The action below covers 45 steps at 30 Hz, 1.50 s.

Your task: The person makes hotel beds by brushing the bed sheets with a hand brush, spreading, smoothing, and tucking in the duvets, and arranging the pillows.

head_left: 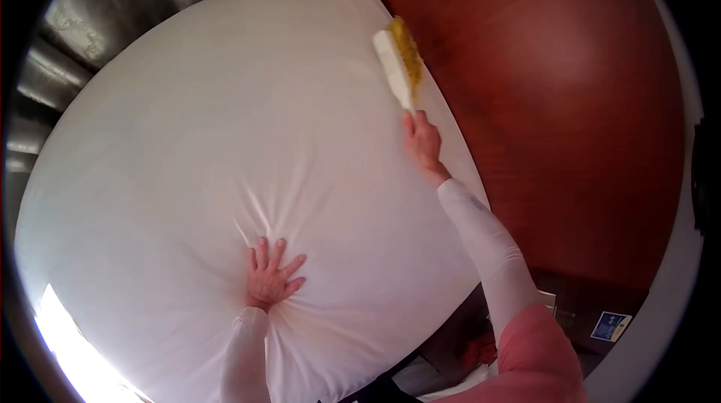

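A white fitted sheet [188, 147] covers the mattress under both hands. My left hand [271, 276] presses flat on it with fingers spread, and creases fan out around the palm. Near the far right edge of the mattress, my right hand [423, 140] is closed around the handle of a bed brush [393, 65]. The brush has a white body and yellow bristles, which face right toward the headboard. Whether the bristles touch the sheet I cannot tell.
A reddish-brown wooden headboard [563, 102] rises along the right side of the bed. Shiny grey curtains [82, 35] hang at the upper left. Bright light falls on the lower left. A blue and white card [610, 326] lies at the lower right, near a red item [478, 350].
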Motion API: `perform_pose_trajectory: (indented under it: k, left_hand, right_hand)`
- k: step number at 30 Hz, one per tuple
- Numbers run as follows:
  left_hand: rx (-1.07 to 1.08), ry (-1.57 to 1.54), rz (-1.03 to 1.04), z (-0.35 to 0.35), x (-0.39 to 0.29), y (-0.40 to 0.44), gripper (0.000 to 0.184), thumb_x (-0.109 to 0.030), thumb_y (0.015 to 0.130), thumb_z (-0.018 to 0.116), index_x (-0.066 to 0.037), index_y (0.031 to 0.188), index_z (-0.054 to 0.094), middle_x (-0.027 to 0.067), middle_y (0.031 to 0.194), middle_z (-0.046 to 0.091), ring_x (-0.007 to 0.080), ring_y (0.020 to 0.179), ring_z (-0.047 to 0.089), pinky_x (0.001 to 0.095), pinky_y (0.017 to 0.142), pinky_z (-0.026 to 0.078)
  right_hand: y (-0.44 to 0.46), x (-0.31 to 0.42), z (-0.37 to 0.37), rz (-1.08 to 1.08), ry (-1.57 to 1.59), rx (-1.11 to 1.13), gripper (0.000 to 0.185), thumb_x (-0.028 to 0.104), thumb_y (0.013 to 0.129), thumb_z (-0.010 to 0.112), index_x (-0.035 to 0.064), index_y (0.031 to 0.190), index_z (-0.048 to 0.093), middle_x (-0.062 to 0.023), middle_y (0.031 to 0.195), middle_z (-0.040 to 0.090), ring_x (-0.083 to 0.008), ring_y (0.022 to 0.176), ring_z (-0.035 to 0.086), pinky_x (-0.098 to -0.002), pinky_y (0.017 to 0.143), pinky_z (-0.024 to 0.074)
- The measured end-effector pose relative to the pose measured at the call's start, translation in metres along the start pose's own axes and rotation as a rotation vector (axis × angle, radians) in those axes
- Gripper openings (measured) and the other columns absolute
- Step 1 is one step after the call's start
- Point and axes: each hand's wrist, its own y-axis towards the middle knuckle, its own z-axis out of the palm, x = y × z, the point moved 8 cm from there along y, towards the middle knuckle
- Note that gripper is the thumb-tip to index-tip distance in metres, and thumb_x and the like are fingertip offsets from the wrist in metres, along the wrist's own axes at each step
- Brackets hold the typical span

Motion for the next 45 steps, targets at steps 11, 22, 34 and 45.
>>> perform_pose_trajectory:
  k: [11,22,34,45]
  left_hand:
    - [-0.109,0.091,0.016,-0.003,-0.012,0.001,0.051,-0.057,0.088,0.038,-0.034,0.133,0.044,0.0106,0.148,0.024,0.0411,0.136,0.014,0.0588,0.106,0.011]
    - [0.05,0.013,-0.015,-0.021,-0.099,-0.04,0.059,-0.052,0.076,0.059,-0.029,0.129,0.049,0.0136,0.147,0.024,0.0473,0.133,0.015,0.0623,0.102,0.018]
    - [0.542,-0.452,0.064,0.0,-0.288,-0.333,0.032,-0.02,0.072,0.06,-0.012,0.103,0.065,0.0122,0.144,0.031,0.0367,0.135,0.021,0.0505,0.108,0.021]
    - [-0.585,-0.423,-1.864,-0.142,-0.171,-0.733,0.027,-0.026,0.085,0.061,-0.002,0.096,0.062,0.0102,0.091,0.059,0.0201,0.081,0.059,0.031,0.076,0.048]
  right_hand:
    - [-0.179,-0.026,0.016,0.246,0.373,0.157,0.027,0.03,0.091,0.048,0.0049,0.083,0.052,-0.0179,0.064,0.059,-0.0395,0.061,0.058,-0.0475,0.052,0.0434]
    - [-0.484,-0.163,-0.148,0.949,0.588,-0.034,0.037,0.036,0.094,0.048,0.0002,0.083,0.048,-0.0065,0.055,0.045,-0.0159,0.046,0.044,-0.0334,0.044,0.0373]
    - [-0.397,-0.002,0.001,0.127,0.462,0.288,0.032,0.031,0.093,0.047,0.0008,0.086,0.051,-0.0227,0.075,0.059,-0.0427,0.071,0.057,-0.047,0.06,0.0452]
    - [-0.5,-0.154,-0.161,0.476,-0.022,0.207,0.053,0.038,0.096,0.041,-0.0067,0.123,0.049,-0.0276,0.112,0.057,-0.0375,0.099,0.058,-0.0395,0.079,0.0472]
